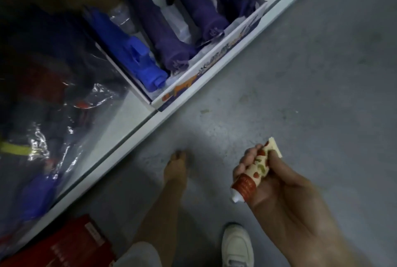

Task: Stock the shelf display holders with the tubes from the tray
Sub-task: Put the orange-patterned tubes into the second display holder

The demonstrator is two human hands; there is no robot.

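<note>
I am looking down at a grey speckled concrete floor (300,73), with a white shelf edge (150,122) running diagonally from lower left to upper right. On the shelf I count one white cardboard display box with orange and blue print (206,66); in it lie three dark purple rolled items (169,36) and one bright blue plastic item (137,62). Left of the box sits one clear crinkled plastic bag (43,116) of dark goods, too dim for me to sort. One red box (71,245) lies at the bottom left, below the shelf edge. I see one tube, cream coloured with red and green blotches, a red band and a white cap (255,172); it is over the floor, well apart from the shelf, and lies across the palm of my right hand (285,198). That hand is curled closed around the tube, fingers (247,159) wrapped over one side and the thumb on the other, the cap end poking out toward me and the flat crimped end pointing away. My left hand (176,165) hangs low near the floor, blurred, fingers drawn together; I cannot tell whether it holds anything. One white sneaker (236,245) shows at the bottom.
</note>
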